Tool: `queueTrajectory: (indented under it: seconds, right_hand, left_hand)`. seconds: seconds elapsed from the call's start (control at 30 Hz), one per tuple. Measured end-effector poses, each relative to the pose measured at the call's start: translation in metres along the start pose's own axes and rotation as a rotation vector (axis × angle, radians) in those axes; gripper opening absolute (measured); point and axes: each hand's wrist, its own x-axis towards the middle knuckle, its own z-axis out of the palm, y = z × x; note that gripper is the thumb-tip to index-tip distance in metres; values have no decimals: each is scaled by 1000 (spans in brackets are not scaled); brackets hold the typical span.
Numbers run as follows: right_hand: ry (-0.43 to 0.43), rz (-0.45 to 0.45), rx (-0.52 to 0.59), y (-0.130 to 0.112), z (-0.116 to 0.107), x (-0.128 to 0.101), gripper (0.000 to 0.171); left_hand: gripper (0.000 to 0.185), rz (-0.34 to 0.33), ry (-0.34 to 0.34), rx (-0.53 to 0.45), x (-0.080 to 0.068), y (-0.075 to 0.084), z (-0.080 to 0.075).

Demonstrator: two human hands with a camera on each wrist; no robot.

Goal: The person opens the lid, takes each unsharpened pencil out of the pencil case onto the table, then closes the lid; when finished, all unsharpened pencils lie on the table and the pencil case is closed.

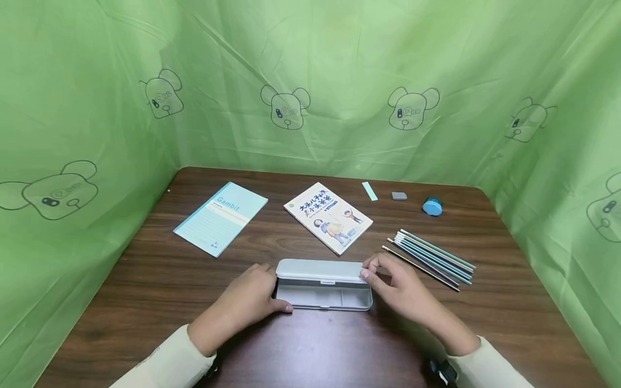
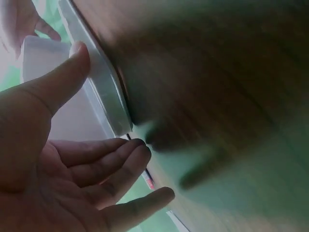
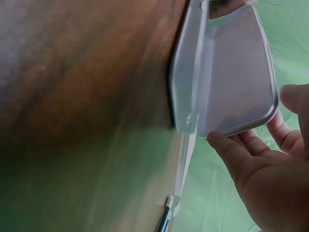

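Observation:
A pale grey pencil case [image 1: 356,308] lies on the table with its lid [image 1: 315,268] raised partway. Inside, a divider marks off a small compartment at the right; I see nothing lying in the visible part. My left hand [image 1: 247,295] grips the left end of the case, thumb at the front edge. The left wrist view shows that thumb on the case wall [image 2: 107,89], fingers around the end. My right hand [image 1: 399,286] holds the lid's right corner between thumb and fingers. In the right wrist view the lid [image 3: 241,72] stands up from the base [image 3: 187,92].
Several pencils [image 1: 432,258] lie right of the case. Behind it are a storybook [image 1: 330,218] and, farther left, a light blue notebook [image 1: 220,218]. A pale strip [image 1: 370,191], a grey eraser [image 1: 399,196] and a small round blue object [image 1: 432,206] are at the back right.

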Motion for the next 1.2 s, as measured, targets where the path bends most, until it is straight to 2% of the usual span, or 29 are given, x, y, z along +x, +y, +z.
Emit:
queueTrajectory:
  seconds: [0.17, 0.3, 0.37, 0.43, 0.53, 0.63, 0.97, 1.2]
  right_hand:
    - [7, -89, -93, 3, 7, -3, 26]
    - [-45, -98, -162, 1, 12, -3, 17]
    - [-77, -80, -211, -1, 15, -1, 13]
    - [-114, -52, -267, -3, 18, 1, 23]
    - [-185, -28, -369, -5, 24, 5, 52]
    - [-250, -16, -444, -5, 29, 8, 71]
    - [-412, 43, -516, -4, 36, 17, 87]
    - [-436, 52, -516, -1, 36, 17, 90]
  left_hand:
    - [87, -16, -12, -36, -6, 1, -7]
    - [83, -60, -11, -3, -6, 5, -15]
    - [83, -48, 2, 15, -4, 8, -16]
    - [82, -5, 7, 17, 0, 10, -14]
    - [77, 62, -21, 21, 7, 11, -7]
    - [76, 69, -77, 43, 12, 11, 1]
    - [77, 17, -178, 59, 17, 13, 11]
    - [78, 11, -195, 52, 18, 15, 12]
